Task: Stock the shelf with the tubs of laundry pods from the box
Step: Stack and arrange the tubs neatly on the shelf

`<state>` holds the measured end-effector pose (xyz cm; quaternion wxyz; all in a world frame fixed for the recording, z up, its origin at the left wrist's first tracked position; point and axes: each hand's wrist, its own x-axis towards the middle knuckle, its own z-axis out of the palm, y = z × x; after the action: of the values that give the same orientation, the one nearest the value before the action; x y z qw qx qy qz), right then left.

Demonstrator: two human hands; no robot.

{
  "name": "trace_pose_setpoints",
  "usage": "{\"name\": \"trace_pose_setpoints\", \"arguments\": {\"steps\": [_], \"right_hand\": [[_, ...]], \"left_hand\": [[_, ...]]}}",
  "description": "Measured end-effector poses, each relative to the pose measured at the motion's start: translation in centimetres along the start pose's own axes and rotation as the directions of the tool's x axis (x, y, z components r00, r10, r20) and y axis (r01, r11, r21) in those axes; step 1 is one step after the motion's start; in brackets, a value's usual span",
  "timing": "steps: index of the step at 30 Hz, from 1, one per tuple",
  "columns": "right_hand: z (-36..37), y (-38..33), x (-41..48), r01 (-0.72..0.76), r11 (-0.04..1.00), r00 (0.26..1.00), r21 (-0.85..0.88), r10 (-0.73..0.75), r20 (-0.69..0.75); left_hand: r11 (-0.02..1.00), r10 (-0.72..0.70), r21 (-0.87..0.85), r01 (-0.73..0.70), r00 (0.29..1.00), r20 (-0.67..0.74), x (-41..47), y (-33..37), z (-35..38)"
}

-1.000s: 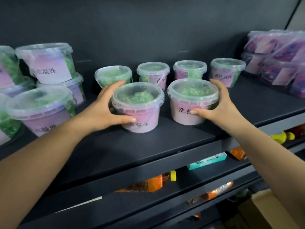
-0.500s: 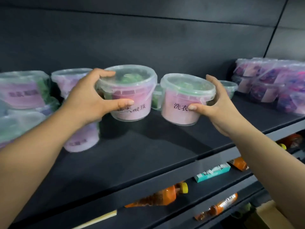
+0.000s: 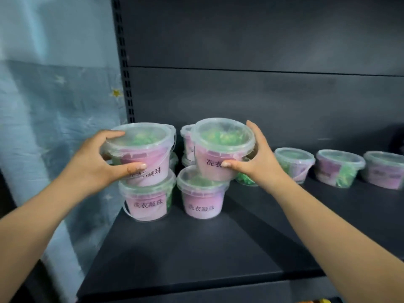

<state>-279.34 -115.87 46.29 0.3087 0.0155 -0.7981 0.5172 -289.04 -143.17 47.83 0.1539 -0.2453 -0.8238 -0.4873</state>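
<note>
Status: both grips full, centre of the frame

From my station I read the left hand [image 3: 91, 162] wrapped round the left tub [image 3: 146, 156], fingers over the lid rim and thumb across the pink label. That tub sits upright directly above a lower left tub [image 3: 146, 202]; I cannot tell whether its base touches the lid below. The right hand [image 3: 260, 165] clasps the right tub [image 3: 220, 147], fingers behind it and thumb on the front label. This one is tilted slightly, its base over the lid of a lower right tub [image 3: 202, 200]. Both held tubs show green pods through clear lids. The two lower tubs stand side by side, close together, on the dark shelf [image 3: 218, 248] near its left end, centre-left of the frame. More tubs are partly hidden behind them. Along the back of the shelf, in the right half of the frame, I see a row of three tubs [image 3: 338, 168], apart from one another. A pale blue cloth with stars [image 3: 54, 110] hangs at the left edge beside the slotted upright [image 3: 125, 62].
</note>
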Motion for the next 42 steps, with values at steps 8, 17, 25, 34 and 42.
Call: {"name": "trace_pose_setpoints", "arguments": {"steps": [8, 17, 25, 34, 42], "right_hand": [[2.7, 1.8, 1.9, -0.055, 0.997, 0.998, 0.047, 0.053, 0.041], [2.5, 3.3, 2.3, -0.069, 0.988, 0.989, 0.138, 0.05, 0.141], [2.7, 3.5, 2.1, -0.117, 0.976, 0.983, 0.185, 0.087, 0.163], [2.9, 3.4, 1.9, -0.168, 0.952, 0.975, 0.254, 0.123, 0.185], [3.0, 3.1, 1.9, -0.134, 0.972, 0.983, 0.191, 0.106, 0.152]], "left_hand": [[0.994, -0.039, -0.099, 0.048, 0.995, 0.095, 1.1, -2.1, 1.2], [0.879, -0.166, -0.421, 0.225, 0.971, 0.173, 1.2, -4.2, 2.0], [0.893, -0.181, -0.395, 0.218, 0.975, 0.129, 0.2, -6.0, 4.0], [0.861, -0.218, -0.456, 0.225, 0.974, 0.068, -0.2, -6.3, 5.5], [0.859, -0.213, -0.463, 0.216, 0.975, 0.06, -0.4, -6.2, 5.9]]}}
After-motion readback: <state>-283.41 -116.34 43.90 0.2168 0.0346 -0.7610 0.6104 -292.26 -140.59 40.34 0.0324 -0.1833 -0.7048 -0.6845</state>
